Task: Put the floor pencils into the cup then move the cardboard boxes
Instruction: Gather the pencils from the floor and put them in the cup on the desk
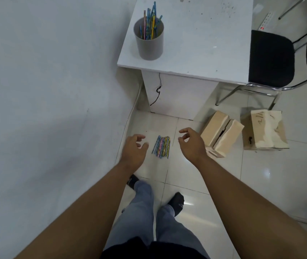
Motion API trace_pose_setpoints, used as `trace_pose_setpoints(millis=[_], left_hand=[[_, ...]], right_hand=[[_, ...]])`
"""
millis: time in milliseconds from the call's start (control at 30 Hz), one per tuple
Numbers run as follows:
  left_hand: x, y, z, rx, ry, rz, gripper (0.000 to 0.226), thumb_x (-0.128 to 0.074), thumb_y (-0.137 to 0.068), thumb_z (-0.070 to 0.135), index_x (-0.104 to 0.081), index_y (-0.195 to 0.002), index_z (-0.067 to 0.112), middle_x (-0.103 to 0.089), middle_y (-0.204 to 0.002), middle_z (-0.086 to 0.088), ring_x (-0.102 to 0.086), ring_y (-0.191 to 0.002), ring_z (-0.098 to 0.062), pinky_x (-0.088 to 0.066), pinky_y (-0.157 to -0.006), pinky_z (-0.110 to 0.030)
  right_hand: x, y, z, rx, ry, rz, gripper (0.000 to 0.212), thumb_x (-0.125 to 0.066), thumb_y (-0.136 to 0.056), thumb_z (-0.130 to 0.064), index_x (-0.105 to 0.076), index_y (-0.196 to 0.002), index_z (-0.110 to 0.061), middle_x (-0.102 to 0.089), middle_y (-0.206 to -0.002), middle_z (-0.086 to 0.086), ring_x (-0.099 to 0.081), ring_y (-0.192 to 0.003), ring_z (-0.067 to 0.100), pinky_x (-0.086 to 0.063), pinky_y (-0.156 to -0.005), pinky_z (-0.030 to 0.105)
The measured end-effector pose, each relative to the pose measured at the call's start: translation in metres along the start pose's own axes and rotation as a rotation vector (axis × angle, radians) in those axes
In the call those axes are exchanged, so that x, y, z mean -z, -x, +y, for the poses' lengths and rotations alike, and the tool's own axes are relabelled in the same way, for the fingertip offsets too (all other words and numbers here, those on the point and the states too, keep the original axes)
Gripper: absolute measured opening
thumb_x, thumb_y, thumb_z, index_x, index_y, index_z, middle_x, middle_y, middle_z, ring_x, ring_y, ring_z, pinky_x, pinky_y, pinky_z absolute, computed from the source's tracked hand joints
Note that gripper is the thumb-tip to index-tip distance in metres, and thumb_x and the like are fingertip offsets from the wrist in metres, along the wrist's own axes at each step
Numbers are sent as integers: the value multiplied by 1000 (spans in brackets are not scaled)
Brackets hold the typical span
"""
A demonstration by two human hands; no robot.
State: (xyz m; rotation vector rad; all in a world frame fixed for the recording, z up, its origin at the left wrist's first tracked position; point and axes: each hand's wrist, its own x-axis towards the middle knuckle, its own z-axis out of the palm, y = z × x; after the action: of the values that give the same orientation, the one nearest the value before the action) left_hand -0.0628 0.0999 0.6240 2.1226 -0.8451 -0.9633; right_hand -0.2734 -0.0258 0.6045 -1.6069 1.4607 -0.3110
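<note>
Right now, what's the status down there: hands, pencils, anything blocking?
Left hand and right hand open, empty. Bundle of colourful pencils on the white tiled floor between them. Nothing in the way.

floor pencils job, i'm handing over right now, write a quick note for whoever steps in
Left hand: open, empty, reaching down just left of the floor pencils.
Right hand: open, empty, just right of them.
Floor pencils: a tidy bundle on the tile, untouched.
Cup: on the white table corner, with some pencils already in it.
Cardboard boxes: two, on the floor by the chair.
Done: nothing visibly yet.
Left: lift the bundle into the cup, then move both boxes.
</note>
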Motion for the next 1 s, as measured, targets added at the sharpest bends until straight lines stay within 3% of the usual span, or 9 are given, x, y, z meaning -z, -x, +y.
trace_pose_setpoints(millis=[233, 433, 700, 1000], left_hand=[[-20, 5, -37, 36, -32, -34, 24, -67, -100, 30, -61, -123, 31, -52, -121, 8, -59, -105, -6, -45, -77, -10], [-42, -18, -89, 55, -79, -85, 23, -67, -100, 28, -62, -122, 29, -55, -122, 7, -60, -105, -9, -47, -76, -12], [-95, -79, -212, 37, -150, -160, 24, -68, -100, 29, -63, -123, 29, -56, -119, 8, -62, -103, -10, -49, -80, -16], [-176, -155, -352, -24, -251, -236, 22, -68, -99, 28, -63, -121, 29, -55, -119, 6, -59, -97, -6, -42, -75, -11]], right_hand=[[-26, 11, 48, -107, -44, 8, 18, -67, -99, -25, -64, -113, -35, -64, -98, -9, -61, -86, 4, -39, -66, 17], [-67, 0, 87, -182, -137, 45, 11, -66, -100, -31, -64, -108, -38, -67, -95, -10, -65, -82, 12, -45, -67, 25], [-155, -38, 184, -222, -143, 118, 11, -68, -101, -35, -65, -112, -37, -67, -92, -13, -65, -75, 7, -40, -64, 15], [-273, -87, 321, -235, -96, 130, 12, -69, -101, -35, -66, -112, -33, -68, -93, -14, -66, -78, 6, -43, -67, 19]])
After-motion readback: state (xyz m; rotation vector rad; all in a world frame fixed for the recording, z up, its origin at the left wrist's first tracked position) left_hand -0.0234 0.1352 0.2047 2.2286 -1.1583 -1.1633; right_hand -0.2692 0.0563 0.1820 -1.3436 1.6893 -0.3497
